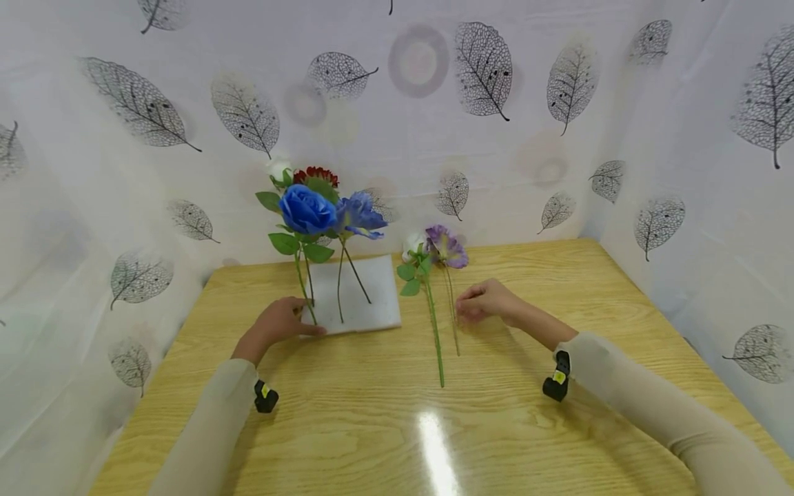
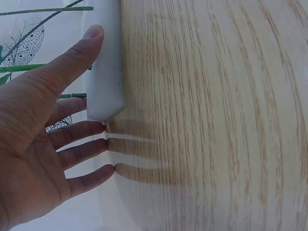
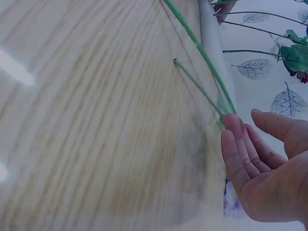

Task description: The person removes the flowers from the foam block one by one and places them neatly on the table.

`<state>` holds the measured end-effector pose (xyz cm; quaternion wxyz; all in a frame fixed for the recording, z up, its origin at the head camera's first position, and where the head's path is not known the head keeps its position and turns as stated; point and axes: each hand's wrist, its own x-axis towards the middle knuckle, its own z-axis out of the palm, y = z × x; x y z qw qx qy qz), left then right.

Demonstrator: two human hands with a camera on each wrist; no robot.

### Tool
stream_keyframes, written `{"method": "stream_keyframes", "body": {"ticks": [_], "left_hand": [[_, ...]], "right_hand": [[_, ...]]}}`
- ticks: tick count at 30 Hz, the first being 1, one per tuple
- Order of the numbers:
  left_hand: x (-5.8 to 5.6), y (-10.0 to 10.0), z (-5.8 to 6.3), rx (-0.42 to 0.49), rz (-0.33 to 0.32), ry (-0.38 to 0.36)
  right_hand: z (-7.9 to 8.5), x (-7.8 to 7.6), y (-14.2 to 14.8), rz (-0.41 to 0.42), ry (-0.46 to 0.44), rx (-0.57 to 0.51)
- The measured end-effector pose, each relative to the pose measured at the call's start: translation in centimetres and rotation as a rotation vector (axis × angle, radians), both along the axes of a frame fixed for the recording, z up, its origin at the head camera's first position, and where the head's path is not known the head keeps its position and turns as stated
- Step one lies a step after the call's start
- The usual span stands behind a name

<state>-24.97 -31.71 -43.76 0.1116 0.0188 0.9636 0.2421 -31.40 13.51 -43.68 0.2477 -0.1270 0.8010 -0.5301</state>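
Note:
My left hand point(image 1: 279, 322) is at the left end of a white foam block point(image 1: 386, 296), its thumb on the front edge and its fingers spread, touching the tabletop in the left wrist view. Standing in the foam are a blue rose point(image 1: 307, 209), a ruffled blue flower point(image 1: 360, 215), a red flower point(image 1: 319, 176) and a white flower point(image 1: 279, 169). To the right, a white rose point(image 1: 413, 246) and a purple flower point(image 1: 448, 246) lie on the table. Beside the purple flower's thin stem is my right hand point(image 1: 484, 301), fingers loosely bent, thumb apart, nothing gripped.
The wooden table point(image 1: 347, 427) reaches back to a pale curtain point(image 1: 384, 138) printed with leaf skeletons, which also hangs at both sides. A small black camera sits on each wrist. Bright light reflects off the table's front.

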Motion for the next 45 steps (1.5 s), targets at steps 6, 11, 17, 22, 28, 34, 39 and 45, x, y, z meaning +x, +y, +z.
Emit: {"method": "stream_keyframes", "body": {"ticks": [6,11,17,22,28,34,39,45], "left_hand": [[0.0,0.1,0.1,-0.006,0.004,-0.005],[0.1,0.1,0.0,-0.004,0.005,-0.006],[0.1,-0.1,-0.1,-0.003,0.003,-0.001],[0.0,-0.1,-0.2,0.001,0.003,0.001],[-0.1,-0.1,-0.2,-0.011,0.003,0.002],[-0.1,0.0,-0.1,-0.012,0.011,0.003],[-0.1,0.0,-0.2,-0.011,0.014,0.002],[-0.1,-0.1,-0.3,-0.004,0.032,-0.012]], "right_hand": [[0.8,-0.5,-0.7,0.0,-0.006,-0.03],[1.2,-0.9,-1.8,0.016,0.034,-0.049],[1.3,-1.2,-4.2,0.043,0.083,-0.091],[1.1,-1.4,-6.8,0.091,0.113,-0.15],[1.2,-1.1,-10.2,0.13,0.106,-0.243],[1.4,-0.2,-13.2,0.174,0.11,-0.279],[1.2,0.3,-15.2,0.205,0.124,-0.273],[0.5,0.7,-17.1,0.223,0.152,-0.264]]}}
